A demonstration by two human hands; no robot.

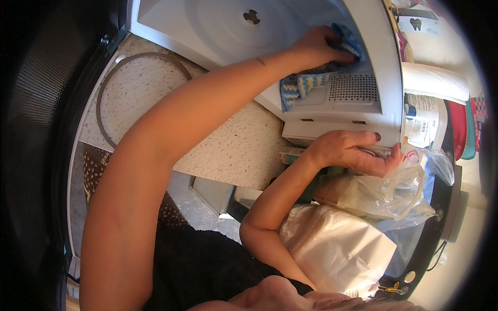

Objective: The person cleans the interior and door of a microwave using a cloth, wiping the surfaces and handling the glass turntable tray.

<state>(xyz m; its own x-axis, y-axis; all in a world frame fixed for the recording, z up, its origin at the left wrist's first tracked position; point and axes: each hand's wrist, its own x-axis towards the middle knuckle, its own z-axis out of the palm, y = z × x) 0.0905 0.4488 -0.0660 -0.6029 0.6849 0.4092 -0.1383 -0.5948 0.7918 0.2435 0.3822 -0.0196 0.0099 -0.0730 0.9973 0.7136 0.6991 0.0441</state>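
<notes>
Inside a white microwave (pixel 306 116), my left hand (pixel 324 49) is closed around a blue-and-white striped cloth (pixel 306 83). It presses the cloth into the corner of the cavity by the side wall, above a panel of small vent holes (pixel 354 88). Part of the cloth hangs below my wrist over the cavity's edge. My right hand (pixel 355 152) is at the microwave's outer side, thumb and fingers apart, beside a clear plastic bag (pixel 384 194). Whether its fingertips touch the casing I cannot tell. A dark turntable hub (pixel 251 17) shows on the cavity floor.
The black microwave door (pixel 39 103) stands open at the left. A round roller ring (pixel 101 98) lies on the speckled counter (pixel 228 145), partly behind my left arm. A white plastic bag (pixel 340 249), a paper roll (pixel 436 83) and small boxes crowd the right side.
</notes>
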